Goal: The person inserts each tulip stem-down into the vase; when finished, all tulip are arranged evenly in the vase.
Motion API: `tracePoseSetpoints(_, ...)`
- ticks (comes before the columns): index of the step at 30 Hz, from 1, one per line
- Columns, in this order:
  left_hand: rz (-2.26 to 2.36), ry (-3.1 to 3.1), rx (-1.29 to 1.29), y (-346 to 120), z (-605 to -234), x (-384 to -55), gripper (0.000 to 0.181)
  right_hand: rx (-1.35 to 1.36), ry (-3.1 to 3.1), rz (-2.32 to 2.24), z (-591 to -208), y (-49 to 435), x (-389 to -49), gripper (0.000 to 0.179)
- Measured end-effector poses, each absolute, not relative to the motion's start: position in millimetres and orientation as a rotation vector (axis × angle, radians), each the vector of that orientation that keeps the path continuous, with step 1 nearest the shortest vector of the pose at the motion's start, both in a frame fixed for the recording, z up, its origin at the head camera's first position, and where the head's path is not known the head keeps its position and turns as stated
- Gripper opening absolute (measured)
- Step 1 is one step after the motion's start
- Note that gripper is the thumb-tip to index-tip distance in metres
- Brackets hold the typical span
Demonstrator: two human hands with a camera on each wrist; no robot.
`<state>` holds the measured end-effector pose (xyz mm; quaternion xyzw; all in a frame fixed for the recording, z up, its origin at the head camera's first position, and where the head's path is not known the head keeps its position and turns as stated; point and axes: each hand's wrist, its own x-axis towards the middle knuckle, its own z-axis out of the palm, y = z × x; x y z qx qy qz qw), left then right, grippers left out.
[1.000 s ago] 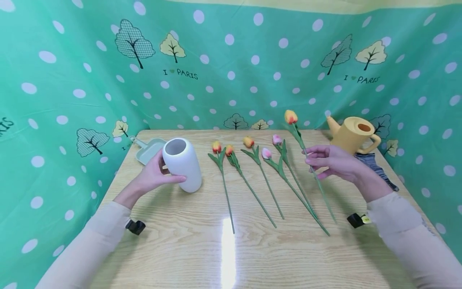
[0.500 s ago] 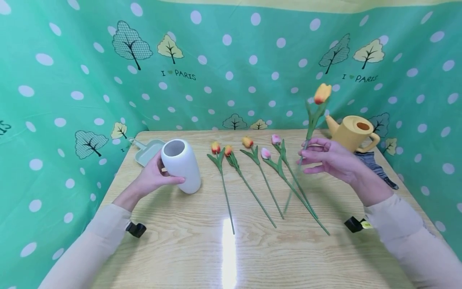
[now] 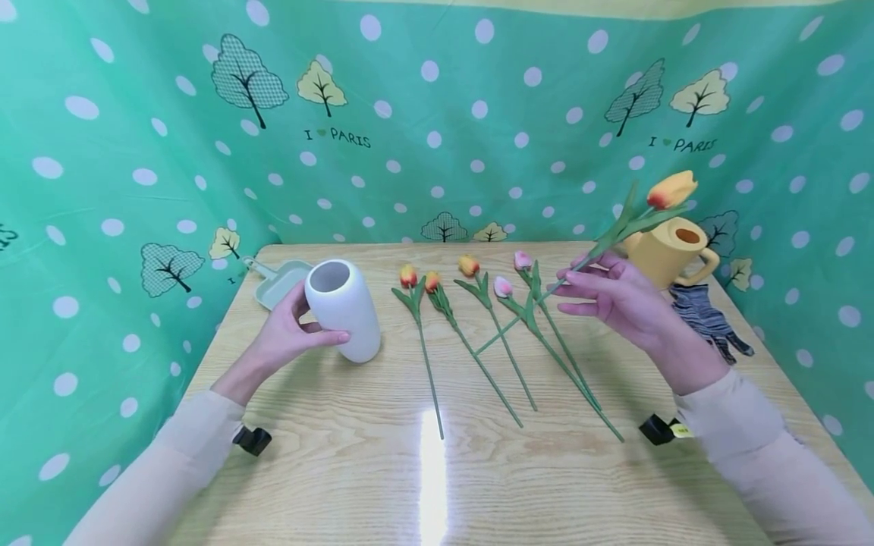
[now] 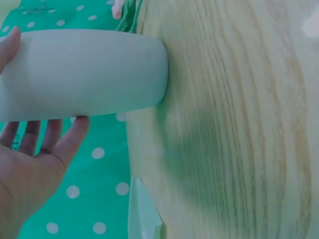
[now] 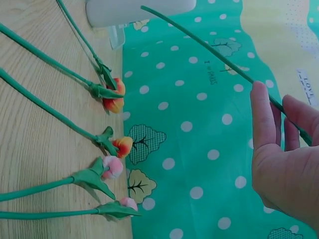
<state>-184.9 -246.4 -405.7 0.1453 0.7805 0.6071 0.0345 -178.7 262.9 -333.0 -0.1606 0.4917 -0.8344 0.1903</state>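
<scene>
My left hand point(image 3: 293, 330) grips a white vase point(image 3: 351, 318) around its side, thumb across the front. The vase leans slightly, its open mouth upward; in the left wrist view its base point(image 4: 159, 69) is close to the tabletop. My right hand point(image 3: 614, 299) pinches the stem of a yellow-red artificial tulip point(image 3: 672, 191) in the air. Its bloom points up and right, while the stem slants down and left above the lying flowers. Between the hands lie an orange-red tulip point(image 3: 408, 277), two orange-yellow tulips point(image 3: 469, 265) and two pink tulips point(image 3: 503, 287).
A light green dustpan point(image 3: 280, 282) lies at the back left. At the back right stands a yellow watering can point(image 3: 665, 254), with a dark grey knitted glove point(image 3: 706, 318) beside it. A green dotted cloth point(image 3: 437, 114) hangs behind the wooden table point(image 3: 341, 485).
The tulip in my right hand has rotated, its bloom swinging right and its stem end swinging left. The right hand has shifted slightly left. My left hand and the vase have stayed nearly still.
</scene>
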Motion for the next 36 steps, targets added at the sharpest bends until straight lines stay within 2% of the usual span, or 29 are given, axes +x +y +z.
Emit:
tracePoseSetpoints(13, 1.901, 2.444, 0.377, -245, -411, -181, 0.086, -0.497, 1.441, -2.354, -317, 241, -174, 0.023)
tracePoseSetpoints(22, 1.897, 2.46, 0.404, -245, -414, -182, 0.086, -0.588, 1.409, -2.421, -293, 200, -180, 0.011)
tracePoseSetpoints(36, 1.926, 2.469, 0.38, -243, -414, -178, 0.085, -0.604, 1.614, -2.475, -273, 140, -196, 0.01)
